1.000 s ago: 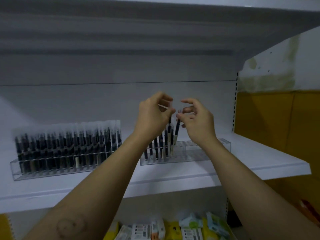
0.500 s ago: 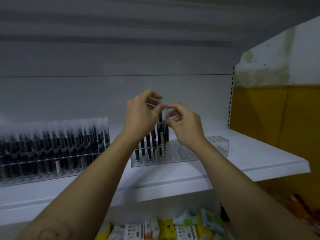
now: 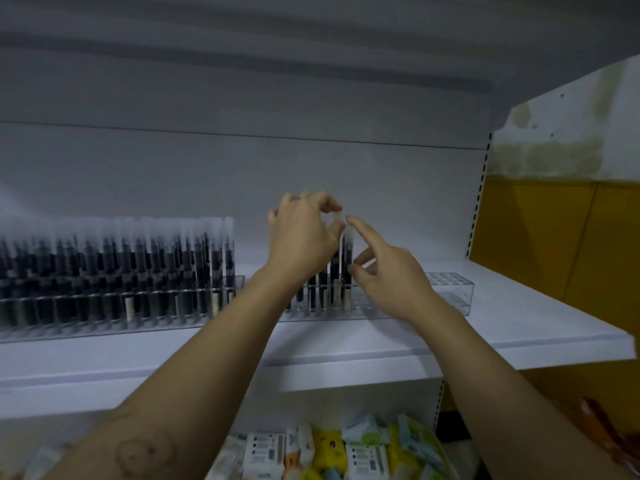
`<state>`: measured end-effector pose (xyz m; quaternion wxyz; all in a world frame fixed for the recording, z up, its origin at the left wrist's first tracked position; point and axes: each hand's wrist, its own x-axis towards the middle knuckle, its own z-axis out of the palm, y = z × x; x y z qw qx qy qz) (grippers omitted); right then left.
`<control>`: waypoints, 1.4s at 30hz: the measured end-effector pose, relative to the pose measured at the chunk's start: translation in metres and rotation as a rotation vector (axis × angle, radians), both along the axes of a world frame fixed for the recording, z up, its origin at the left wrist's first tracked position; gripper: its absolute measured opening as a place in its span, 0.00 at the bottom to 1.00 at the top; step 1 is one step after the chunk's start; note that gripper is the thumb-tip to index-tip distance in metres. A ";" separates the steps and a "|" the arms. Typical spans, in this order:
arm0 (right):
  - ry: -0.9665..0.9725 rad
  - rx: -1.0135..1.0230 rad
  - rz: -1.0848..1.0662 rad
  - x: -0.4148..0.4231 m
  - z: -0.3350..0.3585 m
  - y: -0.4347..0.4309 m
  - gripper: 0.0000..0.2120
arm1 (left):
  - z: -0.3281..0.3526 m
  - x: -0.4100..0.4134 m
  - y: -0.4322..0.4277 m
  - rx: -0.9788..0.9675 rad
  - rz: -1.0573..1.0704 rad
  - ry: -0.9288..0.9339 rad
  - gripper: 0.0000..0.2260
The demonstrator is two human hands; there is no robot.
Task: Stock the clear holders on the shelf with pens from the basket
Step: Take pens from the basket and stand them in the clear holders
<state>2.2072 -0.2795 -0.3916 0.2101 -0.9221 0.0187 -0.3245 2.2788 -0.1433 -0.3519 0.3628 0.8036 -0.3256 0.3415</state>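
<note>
Two clear holders stand on the white shelf [image 3: 519, 327]. The left holder [image 3: 117, 317] is packed with several black pens with frosted caps. The right holder [image 3: 450, 292] has several pens [image 3: 346, 271] at its left end, and its right part shows bare slots. My left hand [image 3: 301, 237] is raised over those pens, thumb and fingers pinching the frosted cap of one pen standing in the right holder. My right hand [image 3: 384, 268] is just right of the pens with its fingers spread and straight, index tip beside that cap. The basket is out of view.
Below the shelf lies a bin [image 3: 329, 452] of small yellow, white and teal packets. A yellow panel [image 3: 554, 244] stands to the right of the shelf upright. The underside of another shelf [image 3: 242, 46] hangs overhead.
My right hand has let go of the pen and spread its fingers. The pen now stands in the right holder. My left hand has moved down toward the pen caps.
</note>
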 end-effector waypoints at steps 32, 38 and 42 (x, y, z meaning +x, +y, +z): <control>-0.173 -0.031 -0.027 -0.091 -0.069 0.072 0.22 | -0.109 -0.099 0.091 0.277 0.078 -0.236 0.18; -0.150 -0.042 0.012 -0.115 -0.128 0.089 0.16 | -0.167 -0.124 0.113 0.287 0.111 -0.229 0.14; 0.012 -0.035 -0.001 -0.119 -0.184 0.096 0.15 | -0.217 -0.134 0.124 0.346 0.101 -0.085 0.14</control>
